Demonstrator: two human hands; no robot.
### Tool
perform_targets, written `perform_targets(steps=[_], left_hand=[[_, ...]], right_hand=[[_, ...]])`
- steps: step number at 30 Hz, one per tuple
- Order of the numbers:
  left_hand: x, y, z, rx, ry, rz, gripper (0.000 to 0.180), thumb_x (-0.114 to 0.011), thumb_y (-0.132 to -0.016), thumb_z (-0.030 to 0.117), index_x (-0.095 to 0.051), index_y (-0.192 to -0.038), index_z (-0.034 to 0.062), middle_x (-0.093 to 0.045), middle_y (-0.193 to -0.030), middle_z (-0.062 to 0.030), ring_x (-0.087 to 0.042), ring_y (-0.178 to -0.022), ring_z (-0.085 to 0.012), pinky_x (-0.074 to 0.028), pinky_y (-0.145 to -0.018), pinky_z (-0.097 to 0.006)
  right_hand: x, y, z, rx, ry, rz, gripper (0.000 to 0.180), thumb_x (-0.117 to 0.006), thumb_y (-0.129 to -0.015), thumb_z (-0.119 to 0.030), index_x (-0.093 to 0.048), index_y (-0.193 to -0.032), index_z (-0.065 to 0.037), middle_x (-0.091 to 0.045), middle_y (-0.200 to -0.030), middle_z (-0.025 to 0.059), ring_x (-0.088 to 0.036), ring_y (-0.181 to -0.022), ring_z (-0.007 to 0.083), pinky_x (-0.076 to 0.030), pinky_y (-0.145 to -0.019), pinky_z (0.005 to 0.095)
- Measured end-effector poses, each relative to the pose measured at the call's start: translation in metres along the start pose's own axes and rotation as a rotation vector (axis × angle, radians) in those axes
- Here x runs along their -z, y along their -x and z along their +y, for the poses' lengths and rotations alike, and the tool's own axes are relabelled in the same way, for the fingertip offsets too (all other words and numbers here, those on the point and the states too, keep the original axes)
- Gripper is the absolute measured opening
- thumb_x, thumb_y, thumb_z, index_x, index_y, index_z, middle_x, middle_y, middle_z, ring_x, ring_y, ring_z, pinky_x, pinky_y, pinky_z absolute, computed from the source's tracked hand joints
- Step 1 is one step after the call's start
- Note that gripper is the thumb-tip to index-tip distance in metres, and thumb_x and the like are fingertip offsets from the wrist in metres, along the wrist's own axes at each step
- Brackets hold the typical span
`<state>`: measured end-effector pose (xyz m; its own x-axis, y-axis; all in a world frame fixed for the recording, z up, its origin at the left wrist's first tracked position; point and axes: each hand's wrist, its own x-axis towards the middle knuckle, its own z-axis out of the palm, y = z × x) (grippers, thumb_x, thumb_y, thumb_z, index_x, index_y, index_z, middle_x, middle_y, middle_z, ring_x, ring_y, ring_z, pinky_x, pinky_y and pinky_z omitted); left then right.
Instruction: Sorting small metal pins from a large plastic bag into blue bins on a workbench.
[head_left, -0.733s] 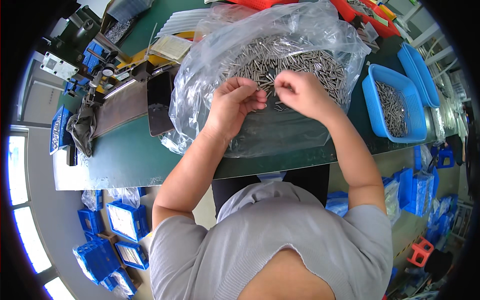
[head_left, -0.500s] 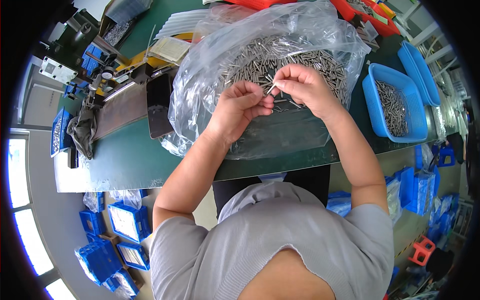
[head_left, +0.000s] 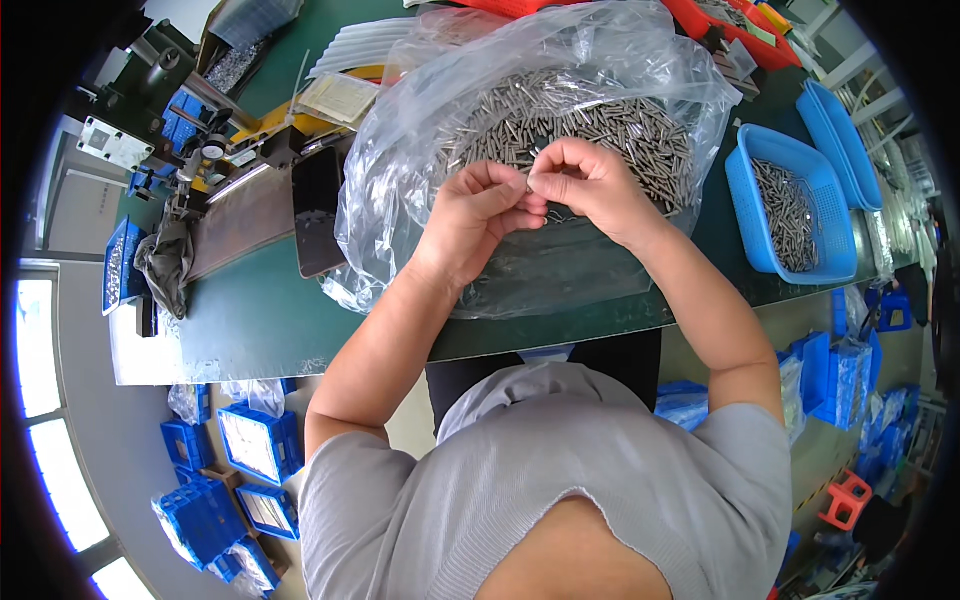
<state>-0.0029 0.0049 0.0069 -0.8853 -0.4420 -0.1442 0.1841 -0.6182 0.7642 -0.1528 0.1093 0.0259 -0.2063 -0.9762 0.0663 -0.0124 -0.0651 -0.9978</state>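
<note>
My left hand (head_left: 478,218) is closed in a pinch, its thumb against the forefinger and the other fingers curled. What it pinches is hidden. My right hand (head_left: 592,190) pinches a small metal pin, mostly covered by its fingertips, right at the left hand's fingertips. Both hands are above the near side of a large clear plastic bag (head_left: 400,170), spread open on the bench. A heap of short grey metal pins (head_left: 640,135) lies inside it, just beyond the hands.
At right on the green bench (head_left: 260,335) stands a blue basket (head_left: 838,235) of metal pins, near another blue basket (head_left: 835,140). A dark flat phone-like slab (head_left: 317,215) lies left of the bag. A fixture with a dial gauge (head_left: 213,148) stands farther left. Red trays (head_left: 770,50) sit at the back.
My right hand has moved slightly left and down, bringing its fingertips to those of my left hand. The pin, which stuck out before, is now mostly covered. My left hand has hardly moved.
</note>
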Motion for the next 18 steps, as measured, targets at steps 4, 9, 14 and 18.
perform_targets(steps=[4,9,14,18], left_hand=[[0.0,0.001,0.004,-0.037,0.019,0.093,0.008,-0.054,-0.087,0.005,-0.055,-0.089,-0.0028,-0.063,-0.079,-0.0148,-0.064,-0.073,-0.0225,-0.054,-0.068,-0.032],[0.0,0.001,0.007,-0.07,0.03,0.169,0.008,-0.054,-0.086,0.005,-0.054,-0.088,-0.0025,-0.063,-0.079,-0.0155,-0.063,-0.07,-0.0228,-0.054,-0.067,-0.032],[0.001,0.002,0.009,-0.081,0.028,0.189,0.008,-0.053,-0.086,0.005,-0.054,-0.088,-0.0023,-0.062,-0.08,-0.0153,-0.063,-0.069,-0.0222,-0.054,-0.067,-0.032],[0.0,0.001,0.008,-0.075,0.031,0.162,0.008,-0.053,-0.086,0.005,-0.053,-0.089,-0.0023,-0.062,-0.079,-0.0151,-0.062,-0.069,-0.0219,-0.054,-0.067,-0.032]], right_hand=[[0.021,-0.005,0.0,-0.074,-0.396,0.13,0.011,-0.061,-0.085,-0.017,-0.058,-0.087,-0.007,-0.054,-0.073,-0.0022,-0.043,-0.054,0.0031,-0.032,-0.045,0.0171],[0.042,-0.006,0.012,-0.244,-0.437,0.071,0.011,-0.056,-0.084,-0.013,-0.056,-0.09,-0.004,-0.055,-0.076,0.0,-0.049,-0.062,0.0076,-0.038,-0.05,0.0219],[0.016,0.003,-0.001,-0.016,0.833,0.015,0.016,-0.067,-0.076,-0.017,-0.061,-0.083,-0.005,-0.053,-0.063,0.0005,-0.052,-0.056,0.0143,-0.039,-0.052,0.0283],[0.01,0.004,0.015,0.226,1.105,0.023,0.016,-0.066,-0.073,-0.016,-0.059,-0.081,-0.004,-0.059,-0.071,0.0112,-0.059,-0.067,0.03,-0.046,-0.06,0.0391]])
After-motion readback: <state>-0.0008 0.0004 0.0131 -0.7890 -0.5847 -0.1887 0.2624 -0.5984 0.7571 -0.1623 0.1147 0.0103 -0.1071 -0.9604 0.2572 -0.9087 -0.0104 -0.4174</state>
